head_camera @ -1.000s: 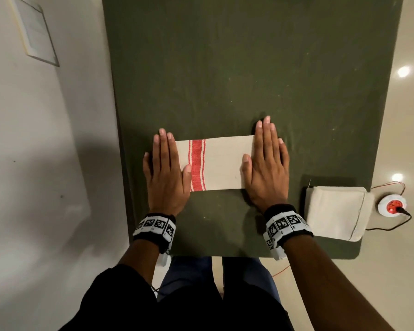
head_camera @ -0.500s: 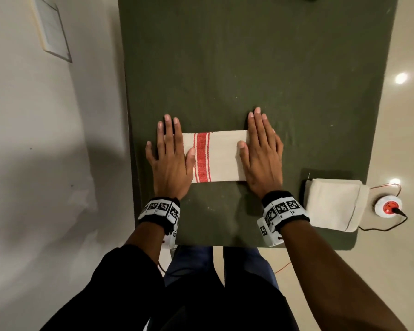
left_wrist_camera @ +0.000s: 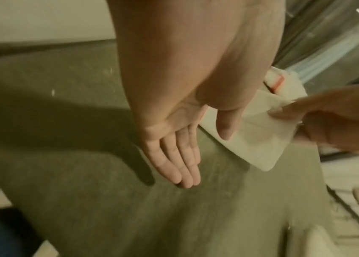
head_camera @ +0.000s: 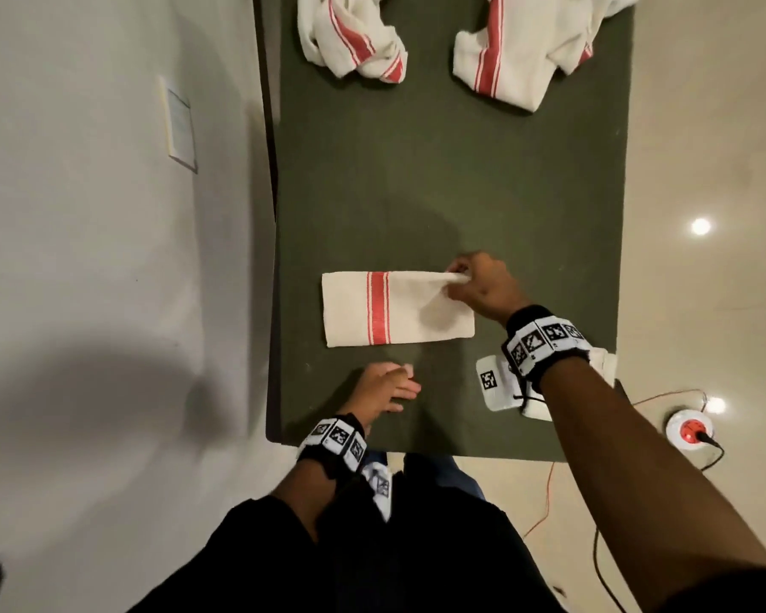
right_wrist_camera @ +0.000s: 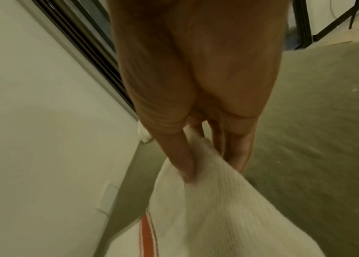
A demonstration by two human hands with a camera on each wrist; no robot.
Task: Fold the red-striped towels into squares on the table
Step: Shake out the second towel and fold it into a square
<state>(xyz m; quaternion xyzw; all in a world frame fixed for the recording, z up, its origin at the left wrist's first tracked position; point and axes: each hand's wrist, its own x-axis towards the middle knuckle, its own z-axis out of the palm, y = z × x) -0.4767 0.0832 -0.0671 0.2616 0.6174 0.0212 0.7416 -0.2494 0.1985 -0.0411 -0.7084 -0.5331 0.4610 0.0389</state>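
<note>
Hovering nearest, flat and relaxed over the dark green felt-like table cover (head_camera: pixel 461 179): left hand (head_camera: pixel 383 387), fingers straight and together, holding nothing. Lying just beyond: cream woven towel folded into a long rectangle (head_camera: pixel 399 309) with one red stripe, its far right corner being pinched and lifted by right hand (head_camera: pixel 483 285). Sprawling at the far edge: two crumpled red-striped towels (head_camera: pixel 354 33), tops cut off.

cream towel (head_camera: pixel 399 309) with a red stripe; dark green table (head_camera: pixel 461 179); black-and-white patterned wristbands (head_camera: pixel 545 342).
</note>
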